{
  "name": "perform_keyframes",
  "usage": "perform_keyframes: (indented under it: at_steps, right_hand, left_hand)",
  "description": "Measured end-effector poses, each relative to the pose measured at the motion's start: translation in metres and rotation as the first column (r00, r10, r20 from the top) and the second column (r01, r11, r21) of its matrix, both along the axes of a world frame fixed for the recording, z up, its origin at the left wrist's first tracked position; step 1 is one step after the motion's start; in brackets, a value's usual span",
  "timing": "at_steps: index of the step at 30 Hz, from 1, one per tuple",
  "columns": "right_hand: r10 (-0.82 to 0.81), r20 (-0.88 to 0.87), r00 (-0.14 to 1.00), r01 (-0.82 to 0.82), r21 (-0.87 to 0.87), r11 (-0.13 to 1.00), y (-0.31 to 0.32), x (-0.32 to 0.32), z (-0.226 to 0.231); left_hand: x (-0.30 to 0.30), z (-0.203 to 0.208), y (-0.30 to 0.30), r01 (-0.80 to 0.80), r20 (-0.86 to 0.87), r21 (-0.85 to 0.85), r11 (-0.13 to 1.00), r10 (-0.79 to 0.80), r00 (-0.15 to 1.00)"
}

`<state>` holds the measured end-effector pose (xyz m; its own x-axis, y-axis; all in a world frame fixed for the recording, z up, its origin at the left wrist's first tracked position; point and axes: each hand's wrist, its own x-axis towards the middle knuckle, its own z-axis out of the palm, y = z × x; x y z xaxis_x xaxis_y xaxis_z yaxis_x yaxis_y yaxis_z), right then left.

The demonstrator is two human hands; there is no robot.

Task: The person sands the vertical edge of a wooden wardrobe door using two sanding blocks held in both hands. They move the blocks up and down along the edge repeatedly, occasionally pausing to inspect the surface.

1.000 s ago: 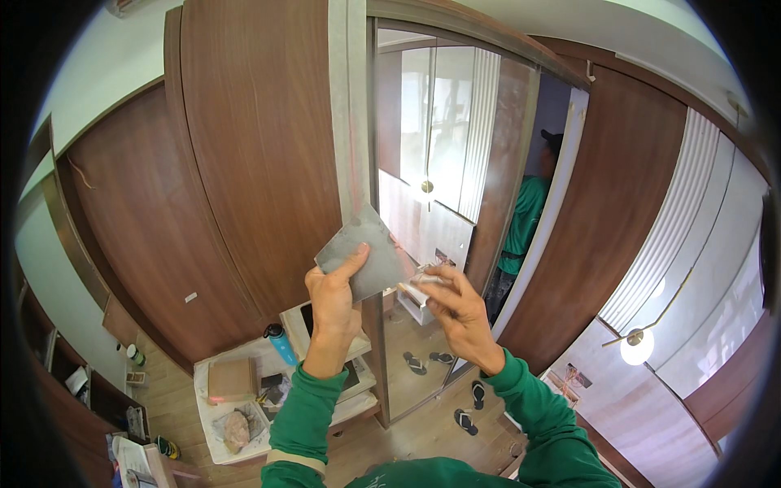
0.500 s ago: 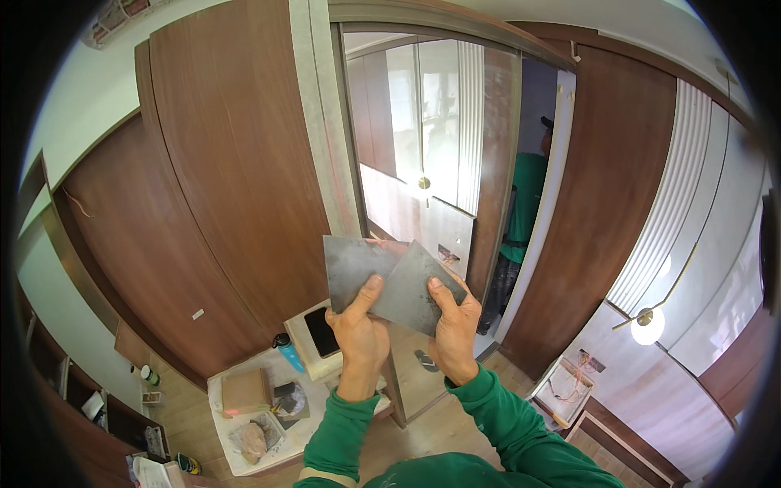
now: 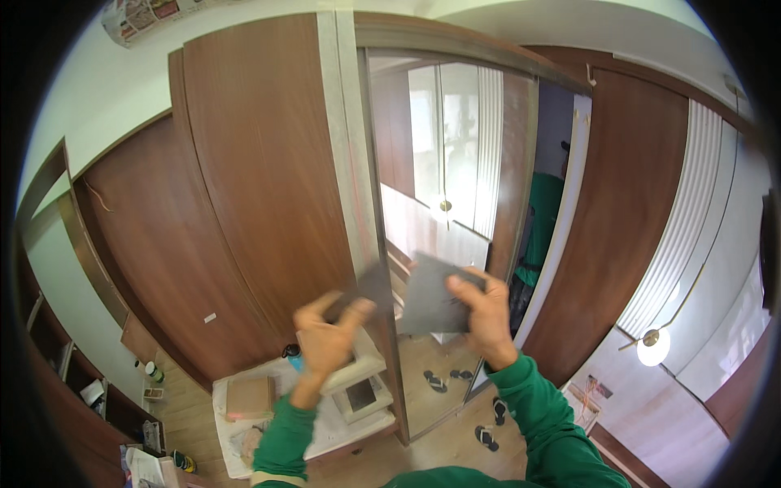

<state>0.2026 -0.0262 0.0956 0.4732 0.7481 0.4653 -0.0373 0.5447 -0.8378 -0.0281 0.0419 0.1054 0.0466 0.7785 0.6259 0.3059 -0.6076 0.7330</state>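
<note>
My left hand [image 3: 324,340] pinches a dark grey square sheet [image 3: 373,283], which looks like sandpaper and is smeared by motion. In my right hand [image 3: 490,319] is a second grey square sheet [image 3: 429,299] of the same kind, its flat face toward me and my thumb on its front. A narrow gap separates the two sheets. Both are held up in the air before a mirrored sliding door [image 3: 447,146], left of a doorway where a person in a green top [image 3: 543,215] stands, partly hidden by the door frame.
Below my left arm is a low white-covered surface [image 3: 232,443] with a brown box [image 3: 249,397] and a blue bottle [image 3: 294,356]. Brown wood panels [image 3: 260,146] rise behind it. Slippers [image 3: 486,437] lie on the floor. A lit globe lamp [image 3: 653,347] hangs at right.
The two sheets overlapped before; now my hands have drawn apart and the sheets are separate. My left hand has moved left, my right slightly right. The view has shifted, bringing more slippers into sight.
</note>
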Motion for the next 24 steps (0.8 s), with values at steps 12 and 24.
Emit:
perform_keyframes:
  at_steps: [12, 24]
  right_hand:
    - [-0.892, 0.428, -0.145, -0.210, 0.868, 0.451, 0.047, 0.039, 0.233]
    - [-0.860, -0.068, -0.506, -0.464, 0.862, 0.205, 0.116, 0.057, 0.373]
  left_hand:
    - [-0.112, 0.329, 0.079, 0.273, 0.139, 0.466, 0.841, -0.374, 0.917]
    - [-0.089, 0.340, 0.103, 0.279, 0.145, 0.422, 0.863, -0.368, 0.919]
